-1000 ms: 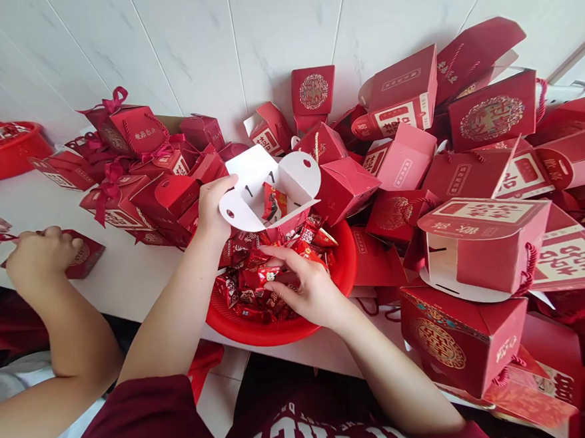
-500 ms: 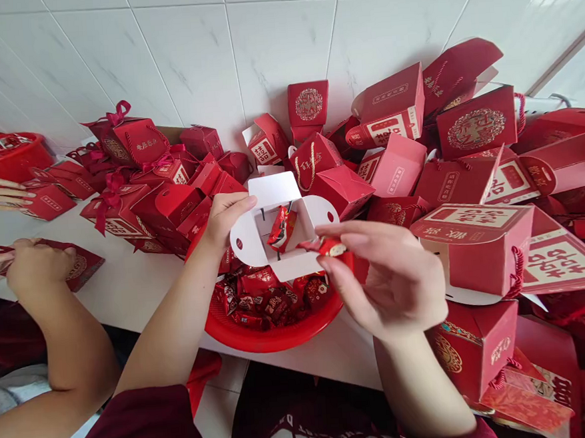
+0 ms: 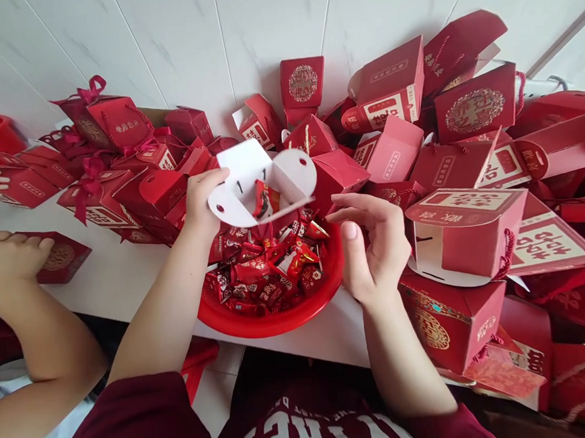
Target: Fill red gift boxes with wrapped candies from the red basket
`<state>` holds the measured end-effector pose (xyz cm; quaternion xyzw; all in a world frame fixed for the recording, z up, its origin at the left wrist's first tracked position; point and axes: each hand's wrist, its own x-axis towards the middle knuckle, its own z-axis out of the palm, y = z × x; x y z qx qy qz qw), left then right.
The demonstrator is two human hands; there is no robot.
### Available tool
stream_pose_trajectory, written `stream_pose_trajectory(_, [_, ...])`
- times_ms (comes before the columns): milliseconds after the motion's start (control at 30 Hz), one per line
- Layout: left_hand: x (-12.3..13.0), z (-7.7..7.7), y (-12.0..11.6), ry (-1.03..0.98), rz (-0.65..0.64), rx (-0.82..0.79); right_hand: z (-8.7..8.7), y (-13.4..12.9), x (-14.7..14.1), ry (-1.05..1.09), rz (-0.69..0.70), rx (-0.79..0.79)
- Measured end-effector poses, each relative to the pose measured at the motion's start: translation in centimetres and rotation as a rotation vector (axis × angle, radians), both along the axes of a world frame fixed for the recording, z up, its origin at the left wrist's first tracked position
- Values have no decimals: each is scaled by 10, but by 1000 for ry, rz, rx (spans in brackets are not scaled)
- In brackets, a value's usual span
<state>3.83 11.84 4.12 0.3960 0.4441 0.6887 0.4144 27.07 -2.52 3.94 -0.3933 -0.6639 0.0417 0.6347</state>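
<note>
An open box, white inside, is tilted above a red basket. My left hand grips the box by its left side. Inside it lies a red wrapped candy. Many red wrapped candies fill the basket. My right hand is just right of the basket's rim, fingers apart, thumb raised, with nothing in it.
Finished-looking red boxes with ribbons stand at the left, and a large pile of red boxes at the right. At the left edge, a co-worker's hand touches a dark red box. Behind is a tiled wall.
My right hand has let go of the red candy it held and moved away from the box. My left hand has raised and tilted the box, uncovering more of the basket.
</note>
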Motion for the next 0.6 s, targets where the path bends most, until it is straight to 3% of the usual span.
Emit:
stream_pose_trajectory(67, [-2, -3, 7, -127, 70, -10, 0, -3, 6, -86, -22, -148])
stream_pose_trajectory(133, [-4, -4, 12, -189, 119, -33, 0, -4, 10, -275, 55, -353])
stream_pose_trajectory(300, [0, -5, 10, -138, 197, -31, -6, -2, 7, -585, 509, -709])
stream_pose_trajectory(400, [4, -5, 7, -109, 167, -35, -13, 3, 1, -704, 671, -855])
stream_pose_trajectory(600, [6, -9, 7, -23, 114, -1, -14, 17, -20, -1010, 639, -987])
